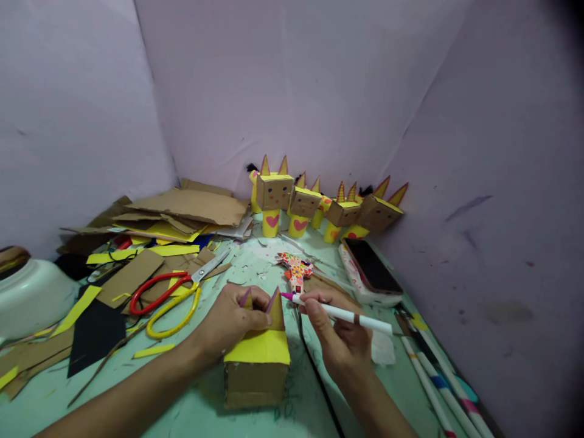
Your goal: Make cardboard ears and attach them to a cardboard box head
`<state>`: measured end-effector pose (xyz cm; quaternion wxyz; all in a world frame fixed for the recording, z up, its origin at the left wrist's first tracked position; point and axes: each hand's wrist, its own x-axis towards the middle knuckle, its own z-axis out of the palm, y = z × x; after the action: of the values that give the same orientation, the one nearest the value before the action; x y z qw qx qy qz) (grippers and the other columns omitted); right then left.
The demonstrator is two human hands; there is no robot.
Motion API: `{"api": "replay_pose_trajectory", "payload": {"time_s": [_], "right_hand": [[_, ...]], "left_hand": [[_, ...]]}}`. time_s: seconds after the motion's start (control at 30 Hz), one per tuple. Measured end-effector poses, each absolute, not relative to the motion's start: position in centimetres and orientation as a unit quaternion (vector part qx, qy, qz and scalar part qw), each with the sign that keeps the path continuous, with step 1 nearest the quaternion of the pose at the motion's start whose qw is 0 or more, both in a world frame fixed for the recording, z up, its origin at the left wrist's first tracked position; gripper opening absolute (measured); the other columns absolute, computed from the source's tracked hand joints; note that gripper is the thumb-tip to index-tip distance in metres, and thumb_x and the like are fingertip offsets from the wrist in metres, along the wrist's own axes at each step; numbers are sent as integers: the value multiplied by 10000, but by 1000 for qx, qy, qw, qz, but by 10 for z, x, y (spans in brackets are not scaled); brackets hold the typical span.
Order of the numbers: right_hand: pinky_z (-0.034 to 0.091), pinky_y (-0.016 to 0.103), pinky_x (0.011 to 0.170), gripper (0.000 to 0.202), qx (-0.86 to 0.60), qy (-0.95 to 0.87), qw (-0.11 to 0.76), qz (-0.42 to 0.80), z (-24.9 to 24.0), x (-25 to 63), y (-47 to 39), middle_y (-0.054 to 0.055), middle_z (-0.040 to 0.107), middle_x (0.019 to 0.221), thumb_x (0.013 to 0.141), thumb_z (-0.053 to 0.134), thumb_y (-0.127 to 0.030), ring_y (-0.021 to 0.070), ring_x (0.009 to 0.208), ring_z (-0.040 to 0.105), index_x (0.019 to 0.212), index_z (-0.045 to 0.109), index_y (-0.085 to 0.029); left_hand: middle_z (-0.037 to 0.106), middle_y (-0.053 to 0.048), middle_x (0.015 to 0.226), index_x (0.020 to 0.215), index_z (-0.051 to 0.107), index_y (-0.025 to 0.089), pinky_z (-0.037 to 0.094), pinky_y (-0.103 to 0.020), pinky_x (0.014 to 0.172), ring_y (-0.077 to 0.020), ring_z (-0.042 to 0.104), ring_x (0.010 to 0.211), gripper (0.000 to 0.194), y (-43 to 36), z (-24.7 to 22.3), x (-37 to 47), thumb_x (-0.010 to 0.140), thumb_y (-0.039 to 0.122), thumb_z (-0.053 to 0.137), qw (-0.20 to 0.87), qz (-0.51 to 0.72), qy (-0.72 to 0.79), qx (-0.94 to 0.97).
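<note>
A small cardboard box (255, 384) with a yellow paper top and two pointed ears sits on the table in front of me. Behind its top, my left hand (235, 319) has its fingers closed around the ears, steadying the box. My right hand (344, 337) pinches a white marker (353, 315). Its magenta tip is at the outer edge of the right ear (276, 309), near the point. Purple colouring shows along both ears. Just beyond the hands lies a hot glue gun (297, 271) with a colourful pattern, its black cord running toward me.
Scissors (182, 289) with red and yellow handles lie left among paper scraps and stacked cardboard (191, 204). Several box-headed figures (275, 193) stand along the back wall. A phone (371, 266) rests at right, above several markers (438, 383). A white container (34, 298) stands far left.
</note>
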<state>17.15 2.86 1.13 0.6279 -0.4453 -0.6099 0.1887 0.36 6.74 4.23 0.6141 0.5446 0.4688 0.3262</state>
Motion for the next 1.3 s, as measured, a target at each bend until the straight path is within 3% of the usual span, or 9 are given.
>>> {"api": "replay_pose_trajectory", "payload": {"time_s": [0.13, 0.33, 0.5, 0.67, 0.83, 1.03, 1.3], "right_hand": [[483, 232, 578, 78, -440, -605, 631, 203, 11, 171, 27, -8, 646, 699, 856, 574, -214, 132, 628, 608, 855, 651, -221], [497, 281, 678, 88, -443, -616, 620, 198, 14, 173, 27, 10, 680, 765, 845, 588, -203, 161, 711, 640, 860, 671, -228], [491, 255, 594, 76, -451, -590, 633, 218, 13, 172, 28, 1, 666, 703, 846, 591, -228, 150, 637, 627, 838, 666, -220], [509, 292, 668, 92, -447, -589, 634, 226, 13, 170, 28, 22, 695, 765, 836, 594, -230, 180, 717, 652, 854, 684, -221], [506, 264, 597, 83, -459, -573, 638, 233, 12, 171, 27, 17, 676, 698, 823, 617, -257, 165, 643, 638, 823, 675, -197], [521, 306, 661, 87, -441, -578, 651, 218, 14, 169, 30, 29, 698, 757, 822, 613, -239, 186, 696, 659, 831, 696, -216], [502, 269, 608, 96, -462, -576, 630, 240, 14, 170, 28, 10, 675, 702, 838, 595, -263, 166, 648, 641, 824, 675, -212]], "left_hand": [[602, 1, 620, 586, 683, 132, 351, -232, 519, -130, 486, 578, 117, 68, 40, 3, 491, 194, 655, 618, 325, 466, 544], [598, 10, 611, 577, 677, 146, 356, -229, 523, -131, 488, 585, 85, 68, 43, 4, 503, 177, 648, 618, 329, 458, 548], [591, 8, 609, 564, 668, 143, 341, -230, 510, -129, 475, 573, 83, 68, 45, 5, 494, 176, 637, 618, 325, 462, 547], [596, 6, 622, 596, 673, 136, 334, -234, 513, -129, 476, 569, 109, 69, 41, 3, 505, 186, 639, 623, 322, 458, 546], [581, 9, 618, 569, 656, 139, 325, -232, 518, -127, 467, 580, 73, 68, 40, 3, 512, 180, 633, 607, 326, 463, 558], [604, -6, 652, 571, 659, 137, 339, -241, 542, -148, 492, 623, 88, 69, 43, 4, 501, 180, 628, 604, 327, 463, 560], [605, -8, 662, 564, 663, 139, 350, -248, 557, -153, 495, 631, 90, 66, 42, 3, 498, 187, 623, 594, 329, 467, 567]]}}
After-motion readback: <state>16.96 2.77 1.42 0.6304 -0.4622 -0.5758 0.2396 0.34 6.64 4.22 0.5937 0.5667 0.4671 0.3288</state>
